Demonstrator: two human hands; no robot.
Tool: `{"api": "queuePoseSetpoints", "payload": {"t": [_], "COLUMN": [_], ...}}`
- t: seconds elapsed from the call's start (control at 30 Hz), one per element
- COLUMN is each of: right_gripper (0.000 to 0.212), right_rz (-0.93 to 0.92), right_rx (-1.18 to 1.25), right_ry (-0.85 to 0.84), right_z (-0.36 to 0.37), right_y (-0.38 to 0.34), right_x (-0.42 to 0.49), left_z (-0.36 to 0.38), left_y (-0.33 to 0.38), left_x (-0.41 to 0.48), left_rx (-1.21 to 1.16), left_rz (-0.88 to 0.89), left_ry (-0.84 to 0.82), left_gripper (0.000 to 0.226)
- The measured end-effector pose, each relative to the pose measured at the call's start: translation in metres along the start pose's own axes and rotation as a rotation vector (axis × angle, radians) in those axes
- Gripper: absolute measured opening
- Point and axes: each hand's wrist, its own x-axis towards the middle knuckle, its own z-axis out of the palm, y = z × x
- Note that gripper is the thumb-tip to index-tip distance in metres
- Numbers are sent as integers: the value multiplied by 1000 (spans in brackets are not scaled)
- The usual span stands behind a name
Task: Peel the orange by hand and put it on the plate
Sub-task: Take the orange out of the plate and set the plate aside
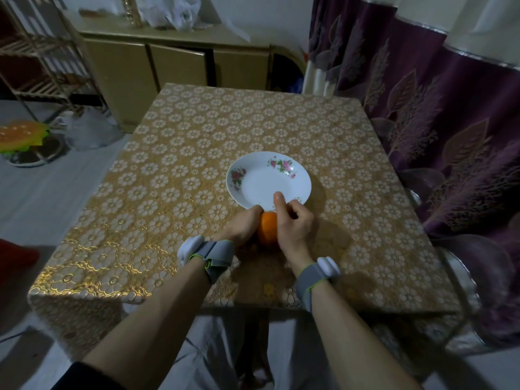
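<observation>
An orange (267,228) with its whole skin on sits between my two hands, just in front of the near rim of a white plate (268,178) with pink flower prints. My left hand (243,228) curls round the orange's left side. My right hand (294,223) wraps its right side, with the thumb raised over the top of the fruit. Most of the orange is hidden by my fingers. The plate holds nothing.
The table (197,164) wears a gold cloth with white flower shapes. A purple curtain (450,122) hangs close on the right. A beige cabinet (174,66) stands behind the table, a wooden rack (36,57) at the far left.
</observation>
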Motion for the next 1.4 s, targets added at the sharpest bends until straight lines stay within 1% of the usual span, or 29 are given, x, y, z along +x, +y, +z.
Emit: {"api": "queuePoseSetpoints", "payload": {"t": [0.07, 0.1, 0.13, 0.17, 0.23, 0.27, 0.37, 0.47, 0.53, 0.6, 0.63, 0.7, 0.77, 0.87, 0.93, 1.03, 1.1, 1.13, 1.2, 1.27, 1.33, 1.4], "right_gripper": [45, 49, 52, 49, 31, 25, 26, 30, 39, 40, 40, 41, 38, 33, 32, 28, 33, 40, 53, 53, 48, 56], "right_rz": [192, 298, 382, 441, 498, 515, 532, 543, 573, 643, 688, 743, 760, 712, 608, 410, 280, 216, 110, 57, -13, -11], "right_rx": [-48, -95, -136, -139, -48, -2, 79, 228, 326, 409, 428, 386, 339, 372, 353, 216, 73, -27, -190, -225, -191, -182], "right_ry": [-35, -76, -141, -222, -366, -395, -385, -405, -392, -398, -430, -507, -519, -450, -408, -257, -160, -132, -122, -114, -76, -52], "right_z": [-8, -12, -15, -17, -14, -12, -8, -5, -7, -10, -13, -15, -12, -7, -1, 7, 10, 9, 9, 10, 13, 20], "right_y": [5, 6, 8, 8, 6, 7, 15, 19, 16, 12, 10, 7, 6, 7, 6, 9, 13, 15, 15, 8, 7, 12], "right_x": [10, 16, 22, 29, 42, 47, 53, 52, 59, 69, 75, 82, 86, 86, 85, 77, 69, 65, 60, 58, 57, 54], "left_z": [-7, -10, -13, -15, -18, -19, -20, -26, -35, -48, -55, -65, -72, -78, -82, -84, -84, -84, -83, -82, -81, -80], "left_y": [-2, -5, -6, -7, -6, -5, -8, -11, -8, -4, -1, 1, 3, 4, 2, -1, -4, -5, -8, -10, -12, -13], "left_x": [2, 3, 4, 5, 5, 6, 5, 9, 14, 16, 16, 18, 23, 33, 40, 43, 45, 46, 47, 47, 49, 49], "left_rx": [6, 5, 6, 5, 1, -2, 3, 31, 121, 245, 290, 358, 413, 442, 403, 258, 176, 156, 148, 155, 149, 141], "left_rz": [-26, -33, -39, -43, -46, -49, -43, 41, 123, 173, 187, 231, 264, 270, 257, 237, 199, 193, 186, 168, 159, 158], "left_ry": [-40, -51, -57, -58, -57, -59, -100, -61, -7, 51, 58, 41, 42, 45, 59, 154, 217, 242, 264, 265, 269, 269], "left_gripper": [39, 39, 39, 38, 36, 35, 37, 35, 42, 49, 50, 49, 48, 48, 46, 45, 46, 45, 45, 48, 48, 45]}}
